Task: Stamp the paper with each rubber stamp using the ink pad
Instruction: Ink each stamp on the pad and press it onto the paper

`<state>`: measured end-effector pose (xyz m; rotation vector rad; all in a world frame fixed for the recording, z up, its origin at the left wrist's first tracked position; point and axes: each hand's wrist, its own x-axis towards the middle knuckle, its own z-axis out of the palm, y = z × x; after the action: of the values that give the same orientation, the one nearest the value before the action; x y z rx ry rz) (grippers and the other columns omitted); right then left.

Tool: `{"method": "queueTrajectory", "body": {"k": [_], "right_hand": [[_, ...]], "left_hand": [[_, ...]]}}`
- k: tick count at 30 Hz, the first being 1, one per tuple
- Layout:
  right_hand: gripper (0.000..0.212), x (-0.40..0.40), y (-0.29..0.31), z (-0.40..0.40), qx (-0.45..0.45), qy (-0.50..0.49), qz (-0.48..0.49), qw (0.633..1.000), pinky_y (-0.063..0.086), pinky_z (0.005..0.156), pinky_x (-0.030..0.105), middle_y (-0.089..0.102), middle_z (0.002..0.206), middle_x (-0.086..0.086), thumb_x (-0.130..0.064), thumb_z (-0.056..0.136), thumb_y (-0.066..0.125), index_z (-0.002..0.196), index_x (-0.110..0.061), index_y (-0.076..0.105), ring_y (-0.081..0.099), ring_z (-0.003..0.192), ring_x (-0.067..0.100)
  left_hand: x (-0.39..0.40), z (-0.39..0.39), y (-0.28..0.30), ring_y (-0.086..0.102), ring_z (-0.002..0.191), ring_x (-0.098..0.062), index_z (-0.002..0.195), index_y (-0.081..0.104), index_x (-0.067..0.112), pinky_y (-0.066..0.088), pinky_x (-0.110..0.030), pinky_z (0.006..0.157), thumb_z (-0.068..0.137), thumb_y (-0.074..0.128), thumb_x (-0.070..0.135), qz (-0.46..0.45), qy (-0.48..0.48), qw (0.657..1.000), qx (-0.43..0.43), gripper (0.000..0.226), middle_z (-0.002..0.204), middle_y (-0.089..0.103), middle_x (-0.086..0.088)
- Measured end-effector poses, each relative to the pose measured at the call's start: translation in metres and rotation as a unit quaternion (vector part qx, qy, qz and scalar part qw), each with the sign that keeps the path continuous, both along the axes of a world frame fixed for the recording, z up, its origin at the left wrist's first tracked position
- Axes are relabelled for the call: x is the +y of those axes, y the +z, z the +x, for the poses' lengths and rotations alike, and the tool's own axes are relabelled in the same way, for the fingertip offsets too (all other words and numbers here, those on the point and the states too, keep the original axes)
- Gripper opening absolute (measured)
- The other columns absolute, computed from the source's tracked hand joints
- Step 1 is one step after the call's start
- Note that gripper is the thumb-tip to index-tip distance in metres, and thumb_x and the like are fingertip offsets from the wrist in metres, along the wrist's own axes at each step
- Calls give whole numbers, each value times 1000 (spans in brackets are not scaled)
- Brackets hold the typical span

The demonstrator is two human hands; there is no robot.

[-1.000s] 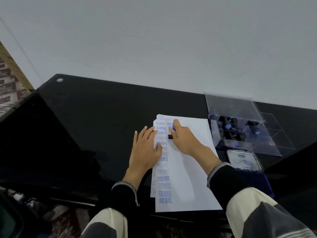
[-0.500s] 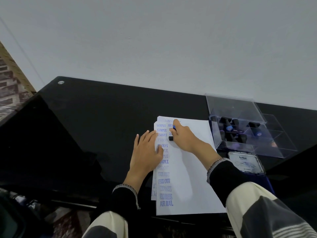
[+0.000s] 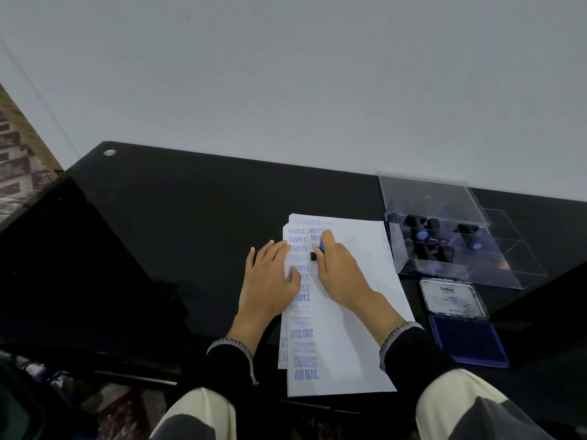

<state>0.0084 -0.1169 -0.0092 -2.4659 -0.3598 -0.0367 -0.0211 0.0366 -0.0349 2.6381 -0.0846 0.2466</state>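
Head view, left to right: black glass table (image 3: 165,236); left hand (image 3: 270,277) lying flat with fingers spread, pressing the left edge of the paper (image 3: 349,328), whose left column carries blue impressions; right hand (image 3: 341,274) with fingers curled round a rubber stamp (image 3: 317,252), held down on the sheet's upper part; clear plastic case (image 3: 444,236) holding further stamps; open blue ink pad (image 3: 467,338) just beside the paper's right edge.

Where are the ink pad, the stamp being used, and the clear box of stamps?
ink pad (image 3: 467,339): head view, on its blue inked surface.
rubber stamp (image 3: 314,256): head view, on its black base at the right hand's fingertips.
clear box (image 3: 422,188): head view, on its raised lid.
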Motion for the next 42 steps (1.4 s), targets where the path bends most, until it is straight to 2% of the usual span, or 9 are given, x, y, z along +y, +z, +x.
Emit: {"method": "queueTrajectory", "body": {"k": [4, 7, 13, 16, 20, 26, 33, 37, 42], "right_hand": [[24, 1, 11, 10, 32, 18, -2, 999, 40, 56, 13, 62, 107, 1, -28, 101, 40, 119, -13, 40, 56, 67, 10], [8, 0, 22, 19, 70, 40, -7, 997, 36, 52, 14, 58, 95, -1, -25, 103, 36, 107, -19, 32, 49, 61, 10], [7, 1, 34, 30, 116, 43, -8, 992, 31, 50, 16, 46, 74, -5, -23, 104, 34, 101, -17, 32, 40, 57, 9], [8, 1, 28, 23, 99, 44, 5, 994, 35, 50, 13, 48, 82, -12, -25, 103, 35, 105, -20, 30, 48, 61, 8], [15, 0, 11, 12, 46, 23, 24, 998, 44, 56, 16, 59, 102, -4, -28, 101, 40, 112, -17, 37, 58, 70, 13], [20, 2, -5, -1, -27, -10, 8, 1000, 51, 66, 22, 62, 103, -1, -31, 98, 44, 112, -16, 41, 57, 74, 14], [15, 1, -1, 9, 3, 1, 15, 1000, 48, 60, 18, 64, 106, 1, -29, 100, 42, 110, -20, 37, 59, 69, 15], [29, 1, 7, 18, 40, 9, 5, 999, 42, 55, 16, 60, 108, 0, -28, 101, 39, 124, -10, 38, 56, 67, 11], [7, 0, 17, 28, 72, 25, 3, 997, 37, 53, 18, 56, 90, -2, -25, 103, 36, 104, -20, 30, 50, 63, 12]], "left_hand": [[1, 0, -1, 22, 144, -10, 146, 38, 19, 6, -38, 121, 95, 44, 37, 0, 1, 1000, -4, 54, 152, 37, 7], [0, 0, 1, 22, 144, -10, 145, 38, 19, 6, -37, 121, 96, 44, 37, 0, -2, 1000, -6, 53, 151, 37, 7], [1, -1, 2, 22, 144, -10, 145, 37, 20, 6, -37, 121, 96, 44, 38, 0, -3, 1000, -4, 53, 151, 37, 8], [1, -1, 2, 22, 144, -10, 145, 38, 19, 6, -37, 121, 96, 45, 37, 1, -1, 1000, -5, 53, 151, 37, 7], [0, 0, 1, 22, 144, -10, 145, 38, 19, 5, -37, 121, 95, 45, 36, 3, 1, 1000, -9, 53, 151, 37, 7], [0, 0, 1, 22, 144, -10, 146, 38, 19, 6, -37, 121, 96, 44, 37, 3, 2, 1000, -6, 54, 151, 37, 7], [0, 1, -1, 23, 144, -10, 145, 38, 19, 7, -37, 121, 95, 45, 38, 4, 2, 1000, -7, 54, 151, 38, 7], [1, 0, -1, 23, 144, -10, 145, 39, 19, 7, -37, 121, 96, 45, 37, 2, 2, 1000, -11, 53, 151, 38, 7], [0, 0, 0, 22, 144, -10, 145, 38, 20, 6, -37, 121, 96, 44, 37, -1, 1, 1000, -9, 53, 151, 37, 8]]}}
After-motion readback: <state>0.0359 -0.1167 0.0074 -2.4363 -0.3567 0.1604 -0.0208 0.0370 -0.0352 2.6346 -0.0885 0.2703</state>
